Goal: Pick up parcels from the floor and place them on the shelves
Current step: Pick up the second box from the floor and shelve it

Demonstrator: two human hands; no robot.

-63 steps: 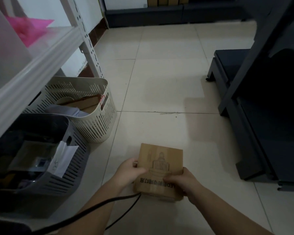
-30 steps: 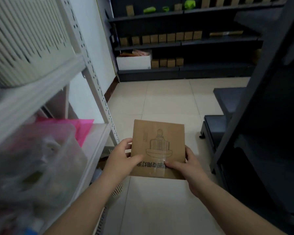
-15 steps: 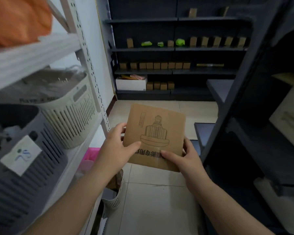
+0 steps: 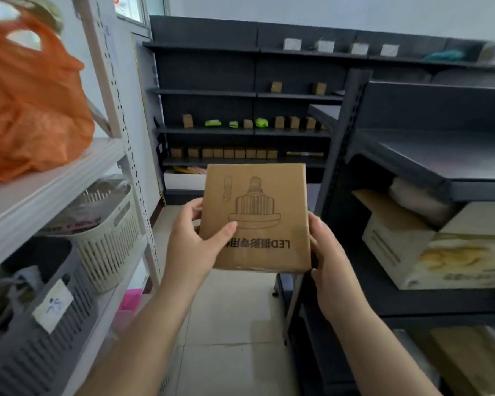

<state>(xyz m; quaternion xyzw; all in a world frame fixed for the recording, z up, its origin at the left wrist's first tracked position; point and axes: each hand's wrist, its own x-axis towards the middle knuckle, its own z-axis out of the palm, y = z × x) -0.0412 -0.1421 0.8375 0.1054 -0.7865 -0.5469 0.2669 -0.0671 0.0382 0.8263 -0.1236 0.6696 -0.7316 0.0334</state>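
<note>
- Holding a flat brown cardboard box [image 4: 255,217] at the centre of the head view, the person has both hands clamped on it, one at each side edge, so the hands are apart with the parcel between them.
- The left hand [image 4: 196,247] wraps the left edge at centre-left of the frame, thumb lying across the printed face and fingers behind.
- The right hand [image 4: 327,257] grips the right edge and lower right corner; most of its fingers are hidden behind the box.
- The printed face shows a line drawing of a lamp and lettering with "LED", which reads reversed in this view.
- The box is off the floor, in the air between a white rack [image 4: 69,178] at the left of the frame and a dark shelf unit [image 4: 429,167] at the right.
- Judged from its crisp corners and flat face, the box is stiff and keeps its shape; it looks light enough for fingertip support, though its weight cannot be read for certain.
- If it does hold a lamp, the contents may be fragile, so setting it down flat suits it better than dropping it.
- Plain cardboard is not slippery; opposite side edges, as now, seem the best hold.
- The bare dark shelf at the right looks like a possible place for it.
</note>
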